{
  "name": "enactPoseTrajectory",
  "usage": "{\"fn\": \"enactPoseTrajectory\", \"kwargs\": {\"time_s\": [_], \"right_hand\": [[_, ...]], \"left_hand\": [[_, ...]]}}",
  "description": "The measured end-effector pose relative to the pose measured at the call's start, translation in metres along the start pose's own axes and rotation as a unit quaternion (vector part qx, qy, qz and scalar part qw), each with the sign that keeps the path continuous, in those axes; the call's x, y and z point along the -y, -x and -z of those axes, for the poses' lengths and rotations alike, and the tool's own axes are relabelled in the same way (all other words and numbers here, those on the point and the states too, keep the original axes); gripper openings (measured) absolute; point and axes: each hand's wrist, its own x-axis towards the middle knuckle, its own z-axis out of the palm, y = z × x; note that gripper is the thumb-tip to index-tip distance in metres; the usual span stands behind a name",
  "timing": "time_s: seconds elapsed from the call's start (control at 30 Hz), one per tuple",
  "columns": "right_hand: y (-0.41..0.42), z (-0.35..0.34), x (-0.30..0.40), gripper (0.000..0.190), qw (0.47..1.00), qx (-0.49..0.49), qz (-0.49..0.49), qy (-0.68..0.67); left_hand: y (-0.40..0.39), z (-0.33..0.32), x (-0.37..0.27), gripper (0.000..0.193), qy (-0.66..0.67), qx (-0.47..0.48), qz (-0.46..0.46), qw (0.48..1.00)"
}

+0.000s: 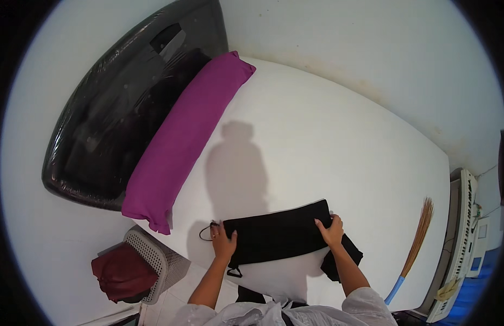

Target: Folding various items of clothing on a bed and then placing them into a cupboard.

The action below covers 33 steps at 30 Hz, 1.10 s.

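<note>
A black cloth garment (276, 236), folded into a long strip, lies across the near part of the white bed (325, 146). My left hand (224, 243) grips its left end, beside a dark cord loop (204, 232); a second loop (234, 272) hangs from the lower left corner. At the right end my right hand (331, 230) holds the edge between thumb and fingers. Another black cloth bundle (342, 261) lies partly beneath my right forearm.
A long purple bolster (186, 142) rests along the black plastic-wrapped headboard (113, 130). A broom (413, 244) with a blue handle lies at the right. Lower left stands a grey perforated basket (154, 252) with dark red cloth (123, 271). A white keyboard (459, 232) stands beyond the bed's right edge.
</note>
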Motion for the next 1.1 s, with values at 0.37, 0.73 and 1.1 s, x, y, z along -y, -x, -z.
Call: {"fn": "enactPoseTrajectory", "kwargs": {"time_s": [0.37,0.73,1.1], "right_hand": [[0.001,0.007,0.033,0.046,0.863,0.198,-0.267,-0.380],[0.114,-0.026,0.216,0.055,0.948,0.104,0.215,-0.211],[0.125,-0.081,0.154,0.060,0.990,-0.004,0.131,-0.049]], "left_hand": [[0.027,-0.002,-0.107,0.057,0.143,0.072,-0.189,0.969],[0.031,0.017,-0.001,0.064,0.771,0.242,0.285,0.515],[0.035,-0.006,0.061,0.051,0.383,0.141,0.155,0.900]]}}
